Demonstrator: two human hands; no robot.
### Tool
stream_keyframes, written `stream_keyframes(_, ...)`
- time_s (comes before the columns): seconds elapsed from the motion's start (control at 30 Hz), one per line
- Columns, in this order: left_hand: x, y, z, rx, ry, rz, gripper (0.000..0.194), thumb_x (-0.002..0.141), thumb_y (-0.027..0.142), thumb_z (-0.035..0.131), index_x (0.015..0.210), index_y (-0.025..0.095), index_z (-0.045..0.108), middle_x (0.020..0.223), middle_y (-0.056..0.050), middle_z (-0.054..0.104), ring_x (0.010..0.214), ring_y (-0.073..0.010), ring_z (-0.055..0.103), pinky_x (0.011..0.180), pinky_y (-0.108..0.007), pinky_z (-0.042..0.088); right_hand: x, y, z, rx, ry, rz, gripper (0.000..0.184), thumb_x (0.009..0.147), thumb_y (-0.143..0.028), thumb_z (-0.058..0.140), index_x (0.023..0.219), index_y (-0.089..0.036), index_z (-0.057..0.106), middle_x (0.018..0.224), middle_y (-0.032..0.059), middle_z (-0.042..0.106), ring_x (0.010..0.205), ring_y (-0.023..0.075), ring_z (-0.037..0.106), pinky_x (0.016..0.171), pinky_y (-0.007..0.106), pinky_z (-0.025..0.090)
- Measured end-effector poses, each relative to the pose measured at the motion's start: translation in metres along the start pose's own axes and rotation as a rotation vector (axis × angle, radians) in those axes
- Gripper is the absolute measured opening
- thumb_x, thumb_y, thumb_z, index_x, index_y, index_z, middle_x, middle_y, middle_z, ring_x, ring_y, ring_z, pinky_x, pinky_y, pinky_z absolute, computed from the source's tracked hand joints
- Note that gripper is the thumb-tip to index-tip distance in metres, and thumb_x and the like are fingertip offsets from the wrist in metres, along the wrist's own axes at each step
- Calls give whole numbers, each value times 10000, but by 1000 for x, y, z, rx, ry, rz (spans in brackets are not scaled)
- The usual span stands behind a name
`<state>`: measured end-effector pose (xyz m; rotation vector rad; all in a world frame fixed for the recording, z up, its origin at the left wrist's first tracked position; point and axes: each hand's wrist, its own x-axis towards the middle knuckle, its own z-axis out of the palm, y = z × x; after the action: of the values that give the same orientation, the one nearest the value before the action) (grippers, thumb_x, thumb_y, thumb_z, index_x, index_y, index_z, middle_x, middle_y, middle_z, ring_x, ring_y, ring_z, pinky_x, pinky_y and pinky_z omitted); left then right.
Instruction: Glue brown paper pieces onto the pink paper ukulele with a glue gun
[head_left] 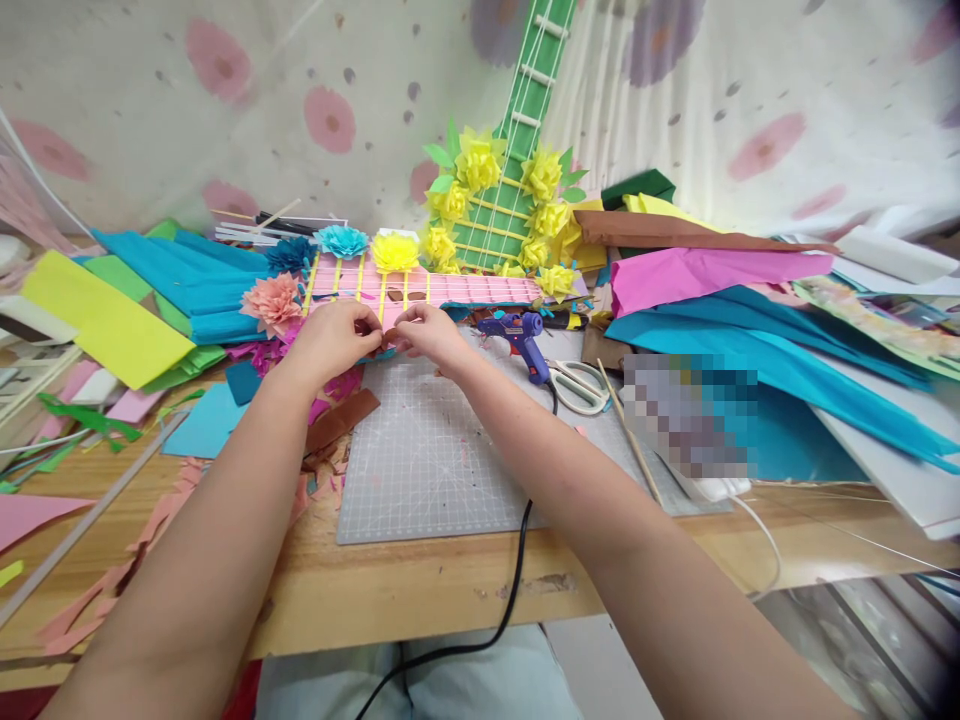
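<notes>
- Left hand (334,338): fingers curled, tips brought together in a pinch on a small brown piece (388,338), apparently paper.
- Right hand (436,338): fingers bent and nearly closed, tips pinching the same piece from the other side; the exact contact is too small to make out.
- Brown piece: located between the two sets of fingertips, at the near edge of a pink guitar-shaped craft (484,290), just beyond the grey cutting mat (442,450).
- Pink craft: lies on the table (352,600); yellow strips cross it; a yellow flower (395,253), a light-blue flower (342,241), a dark-blue flower (291,256) and a coral flower (271,305) line its far and left edges.
- Behind it: a green guitar-shaped craft (499,222) stands tilted, neck upward; yellow roses (480,160) flank its body.
- Right of the hands: a purple glue gun (517,328); pale-handled scissors (581,388) near it; a thin wooden stick (630,435) lies slantwise beside them.
- Left side, as I observe: a yellow sheet (109,320) and a blue folded sheet (202,285), among scattered scraps.
</notes>
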<state>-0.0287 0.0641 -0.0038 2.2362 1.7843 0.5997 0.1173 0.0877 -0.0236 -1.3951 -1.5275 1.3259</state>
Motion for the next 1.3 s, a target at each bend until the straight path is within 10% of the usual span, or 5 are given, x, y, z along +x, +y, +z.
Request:
stream_keyframes(0.73, 0, 0, 2, -11, 61, -3, 138, 718, 289, 552, 697, 210, 663, 809, -42, 683, 749, -196, 610, 673, -303, 437, -18, -17, -12, 310, -41, 154, 137, 774, -60, 506, 783, -191, 467, 807, 15, 668, 596, 70, 608, 532, 184, 430)
stream_keyframes(1.0, -4, 30, 8, -158, 542, 106, 69, 790, 201, 550, 774, 214, 616, 899, -34, 659, 835, -163, 599, 786, -296, 467, -34, -3, -83, 168, 291, -202, 87, 747, -168, 586, 792, -190, 515, 778, -3, 621, 603, 77, 559, 573, 223, 455)
stream_keyframes(1.17, -15, 56, 53, -155, 272, 311, 101, 852, 203, 514, 821, 198, 610, 920, -41, 642, 899, -171, 602, 799, -299, 469, -42, 41, -130, -19, 605, -406, 185, 764, -377, 601, 770, -205, 534, 688, -16, 547, 570, 99, 504, 550, 262, 437)
stream_keyframes(1.3, -24, 57, 84, -28, 30, 152, 145, 837, 171, 520, 936, 166, 625, 1038, -95, 610, 980, -227, 598, 835, -349, 473, -48, 79, -138, -140, 752, -337, 352, 796, -547, 523, 772, -198, 562, 676, 3, 552, 598, 128, 515, 609, 302, 454)
